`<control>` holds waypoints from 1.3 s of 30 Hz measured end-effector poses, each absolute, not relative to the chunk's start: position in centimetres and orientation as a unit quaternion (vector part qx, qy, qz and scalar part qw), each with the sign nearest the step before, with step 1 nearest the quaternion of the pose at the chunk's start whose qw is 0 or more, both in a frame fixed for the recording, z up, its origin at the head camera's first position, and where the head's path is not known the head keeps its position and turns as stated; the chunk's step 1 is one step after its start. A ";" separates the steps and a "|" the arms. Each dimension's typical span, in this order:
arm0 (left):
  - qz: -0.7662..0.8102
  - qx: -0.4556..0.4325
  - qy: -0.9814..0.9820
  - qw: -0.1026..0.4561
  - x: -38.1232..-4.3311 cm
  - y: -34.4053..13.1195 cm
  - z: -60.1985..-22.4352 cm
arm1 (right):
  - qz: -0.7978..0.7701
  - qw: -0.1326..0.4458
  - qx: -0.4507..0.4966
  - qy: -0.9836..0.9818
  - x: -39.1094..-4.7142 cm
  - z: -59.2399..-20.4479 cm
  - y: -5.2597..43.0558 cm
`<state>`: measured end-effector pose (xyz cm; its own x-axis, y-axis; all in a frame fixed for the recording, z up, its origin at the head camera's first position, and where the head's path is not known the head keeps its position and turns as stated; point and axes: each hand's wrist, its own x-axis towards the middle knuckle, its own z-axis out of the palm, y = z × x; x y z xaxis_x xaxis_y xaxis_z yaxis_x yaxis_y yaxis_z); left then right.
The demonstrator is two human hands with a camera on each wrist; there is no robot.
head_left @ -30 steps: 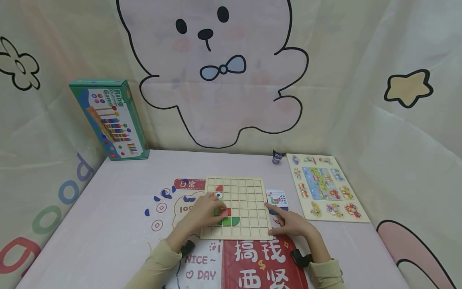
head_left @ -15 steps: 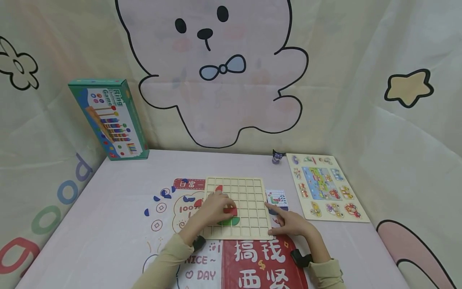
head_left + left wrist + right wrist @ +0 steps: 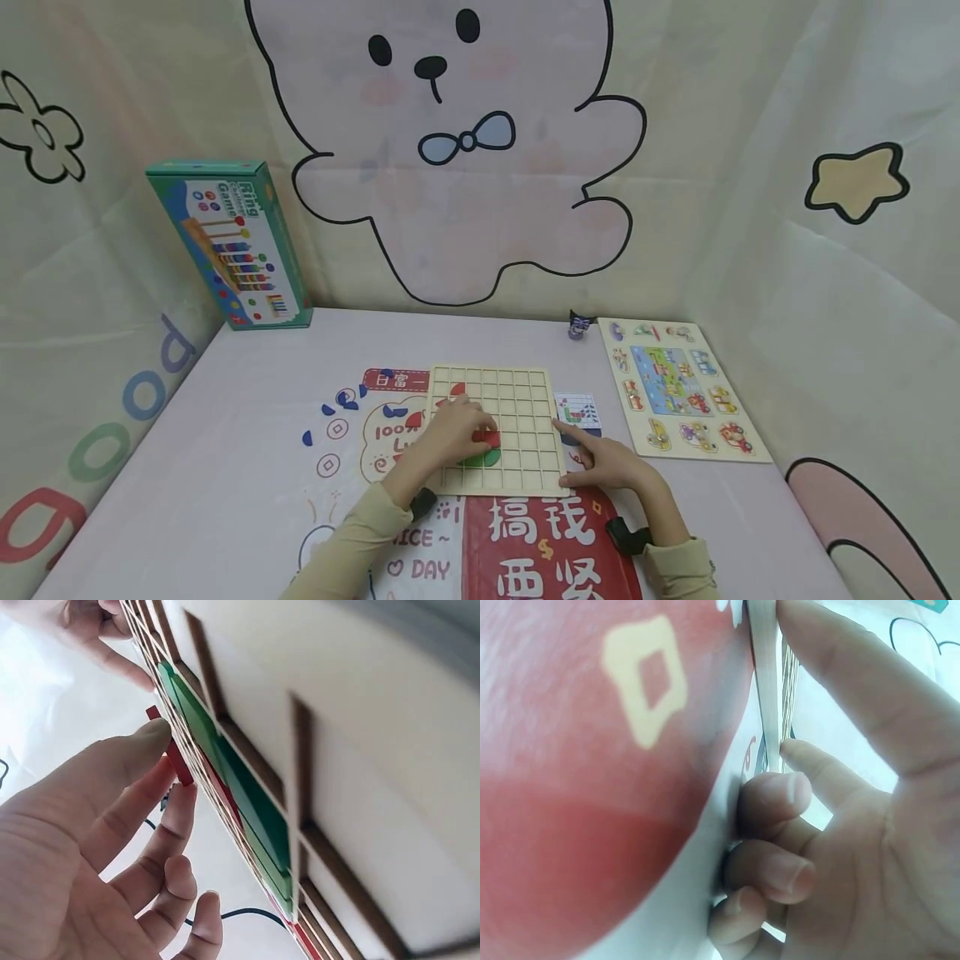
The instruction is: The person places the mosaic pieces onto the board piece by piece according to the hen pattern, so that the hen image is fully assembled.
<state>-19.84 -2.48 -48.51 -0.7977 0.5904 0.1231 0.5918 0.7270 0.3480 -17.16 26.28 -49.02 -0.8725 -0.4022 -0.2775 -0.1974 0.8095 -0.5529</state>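
My left hand [image 3: 452,433] is over the lower left part of a wooden grid board [image 3: 525,408]. It pinches a flat red tile [image 3: 180,763] between thumb and fingers, close over the cells. Green tiles [image 3: 251,799] fill cells beside it in the left wrist view; one rounded green tile [image 3: 492,458] shows just below the hand in the head view. Farther up the board sits another red tile [image 3: 457,389]. At the board's right edge, my right hand [image 3: 609,463] touches it with spread index finger and thumb, the other fingers bent underneath.
A printed pattern card [image 3: 577,410] lies right of the board, and a picture puzzle board [image 3: 667,379] beyond it. Several small blue pieces [image 3: 347,402] lie scattered to the left. A green box [image 3: 240,250] and a small dark figurine [image 3: 578,326] stand at the back.
My left hand has moved right across the board with the red tile and now hovers about the cells above the rounded green tile. The right hand stays at the board's edge.
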 end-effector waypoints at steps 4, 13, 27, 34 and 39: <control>-0.182 -0.311 -0.933 0.010 -19.9 -1.9 -48.6 | -0.264 0.196 -0.160 0.931 -17.1 -49.0 26.3; -0.178 -0.295 -0.939 0.016 -19.8 -1.6 -48.8 | -0.269 0.193 -0.161 0.930 -17.1 -48.9 26.3; -0.188 -0.297 -0.936 0.007 -19.7 -1.9 -48.8 | -0.267 0.195 -0.160 0.930 -17.1 -48.8 26.2; -0.208 -0.296 -0.932 0.002 -19.7 -2.8 -48.5 | -0.268 0.193 -0.161 0.930 -17.1 -48.8 26.2; -0.222 -0.285 -0.932 0.002 -19.7 -4.0 -48.2 | -0.270 0.196 -0.160 0.929 -17.1 -48.9 26.2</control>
